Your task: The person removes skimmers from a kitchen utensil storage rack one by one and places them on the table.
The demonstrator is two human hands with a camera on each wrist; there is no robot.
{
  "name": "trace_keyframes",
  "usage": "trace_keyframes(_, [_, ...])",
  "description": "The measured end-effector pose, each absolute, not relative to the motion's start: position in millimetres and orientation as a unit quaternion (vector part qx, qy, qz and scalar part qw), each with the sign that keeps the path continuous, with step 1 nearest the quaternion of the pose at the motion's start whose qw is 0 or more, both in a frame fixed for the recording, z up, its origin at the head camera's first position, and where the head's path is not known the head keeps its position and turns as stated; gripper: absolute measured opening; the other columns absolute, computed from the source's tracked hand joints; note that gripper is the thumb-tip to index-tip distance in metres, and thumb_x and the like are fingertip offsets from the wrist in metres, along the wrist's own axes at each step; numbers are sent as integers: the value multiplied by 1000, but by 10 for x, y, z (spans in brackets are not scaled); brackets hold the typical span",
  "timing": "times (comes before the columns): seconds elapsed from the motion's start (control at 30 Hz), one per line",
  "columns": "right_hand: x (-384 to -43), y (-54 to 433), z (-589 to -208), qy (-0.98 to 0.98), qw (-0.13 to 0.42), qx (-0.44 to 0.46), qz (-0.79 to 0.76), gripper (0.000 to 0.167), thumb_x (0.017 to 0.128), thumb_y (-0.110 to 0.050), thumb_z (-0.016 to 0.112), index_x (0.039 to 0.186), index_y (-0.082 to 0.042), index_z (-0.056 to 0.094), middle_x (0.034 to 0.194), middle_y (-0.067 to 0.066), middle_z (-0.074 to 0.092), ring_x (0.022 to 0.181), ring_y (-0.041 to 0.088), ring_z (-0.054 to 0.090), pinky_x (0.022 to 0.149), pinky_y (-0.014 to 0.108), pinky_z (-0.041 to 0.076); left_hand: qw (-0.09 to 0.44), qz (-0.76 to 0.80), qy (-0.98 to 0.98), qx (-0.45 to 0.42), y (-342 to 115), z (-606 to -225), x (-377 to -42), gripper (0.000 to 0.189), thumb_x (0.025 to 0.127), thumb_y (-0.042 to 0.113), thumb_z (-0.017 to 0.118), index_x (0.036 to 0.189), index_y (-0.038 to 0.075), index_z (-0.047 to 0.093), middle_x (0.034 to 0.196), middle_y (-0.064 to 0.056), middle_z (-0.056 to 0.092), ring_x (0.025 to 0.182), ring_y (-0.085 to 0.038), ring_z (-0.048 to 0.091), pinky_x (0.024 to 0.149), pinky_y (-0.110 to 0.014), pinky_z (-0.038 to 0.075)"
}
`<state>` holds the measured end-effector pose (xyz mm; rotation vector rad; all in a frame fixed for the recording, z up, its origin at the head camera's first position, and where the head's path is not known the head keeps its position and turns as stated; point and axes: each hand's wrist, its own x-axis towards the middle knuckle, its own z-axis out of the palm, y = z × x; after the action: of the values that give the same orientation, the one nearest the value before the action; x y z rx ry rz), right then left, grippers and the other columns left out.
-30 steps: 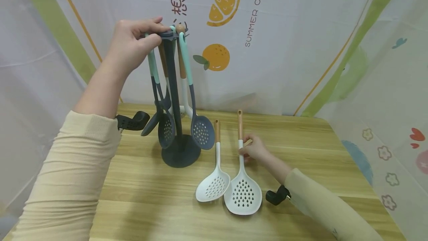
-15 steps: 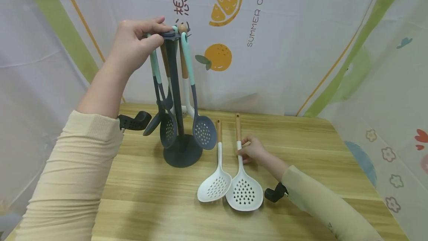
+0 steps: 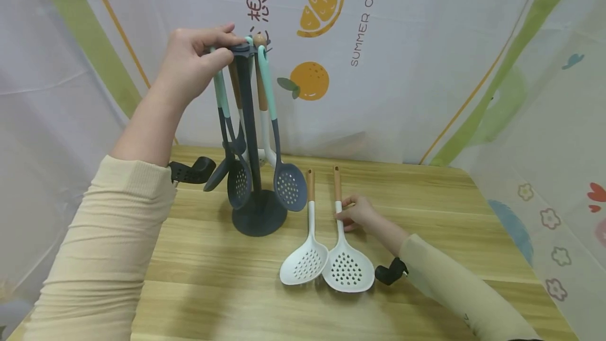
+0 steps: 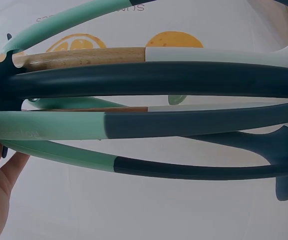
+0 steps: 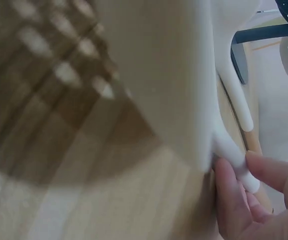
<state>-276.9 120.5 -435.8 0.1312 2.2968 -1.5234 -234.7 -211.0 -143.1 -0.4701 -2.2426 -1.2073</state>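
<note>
In the head view my left hand (image 3: 189, 64) grips the top of a dark utensil stand (image 3: 250, 130), thumb at its edge and fingers over the cap. Around the post hang several utensils, among them a dark slotted spoon (image 3: 280, 193) with a mint handle. My right hand (image 3: 358, 213) pinches the white shaft of a slotted turner (image 3: 342, 250) with a wooden handle end. In the right wrist view, the turner's head (image 5: 168, 75) stands tilted above the table, casting a holed shadow. Left of it lies a white skimmer (image 3: 288, 273), its rim overlapping the turner's head.
The stand's round base (image 3: 258, 222) rests on the wood-grain table (image 3: 213, 288). White curtain (image 3: 402, 93) with printed oranges hangs behind the table's back edge, and more cloth runs along both sides. Both wrists carry a black camera mount (image 3: 390, 271).
The turner has tilted in my right hand: its head has come up, and its handle end sits lower in the head view. My left hand stays on the stand; the head view has shifted slightly.
</note>
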Motion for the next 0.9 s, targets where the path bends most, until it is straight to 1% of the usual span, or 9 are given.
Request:
trace_keyframes(0.13, [-2771, 1224, -4331, 811, 207, 47, -544, 44, 80, 9, 70, 120, 7, 52, 93, 20, 61, 69, 22, 66, 62, 35, 56, 271, -449, -833, -174, -2110, -1431, -2342, 33, 89, 10, 51, 116, 10, 70, 137, 2, 52, 129, -5, 41, 84, -25, 29])
trace_keyframes(0.37, [-2763, 1231, -4322, 804, 214, 44, -552, 44, 79, 14, 67, 121, 9, 52, 91, 19, 60, 68, 21, 64, 62, 34, 56, 265, -449, -836, -171, -2098, -1422, -2343, 33, 90, 11, 52, 116, 12, 70, 138, 3, 51, 130, -6, 40, 94, -24, 30])
trace_keyframes(0.5, [-2752, 1231, -4323, 805, 214, 42, -551, 44, 80, 13, 67, 121, 9, 51, 91, 19, 59, 69, 21, 64, 61, 33, 56, 268, -444, -838, -168, -2094, -1418, -2341, 32, 90, 12, 52, 116, 13, 70, 138, 4, 51, 130, -6, 40, 95, -24, 31])
trace_keyframes(0.7, [-2720, 1218, -4315, 807, 216, 41, -548, 43, 81, 12, 67, 120, 10, 51, 90, 20, 59, 69, 21, 63, 61, 32, 56, 267, -442, -839, -169, -2098, -1423, -2348, 33, 89, 12, 52, 117, 13, 70, 138, 4, 51, 130, -6, 40, 88, -25, 30])
trace_keyframes(0.73, [-2716, 1216, -4316, 808, 216, 40, -547, 42, 81, 12, 67, 120, 11, 51, 90, 20, 59, 68, 21, 63, 60, 32, 56, 267, -442, -839, -170, -2100, -1424, -2349, 33, 89, 11, 52, 117, 13, 70, 138, 3, 51, 130, -5, 40, 88, -25, 30])
trace_keyframes(0.9, [-2707, 1201, -4329, 814, 213, 38, -539, 40, 81, 10, 68, 117, 11, 52, 87, 19, 60, 66, 20, 63, 59, 31, 56, 264, -448, -837, -173, -2119, -1423, -2345, 33, 90, 11, 52, 117, 12, 70, 138, 3, 51, 130, -6, 40, 99, -25, 30])
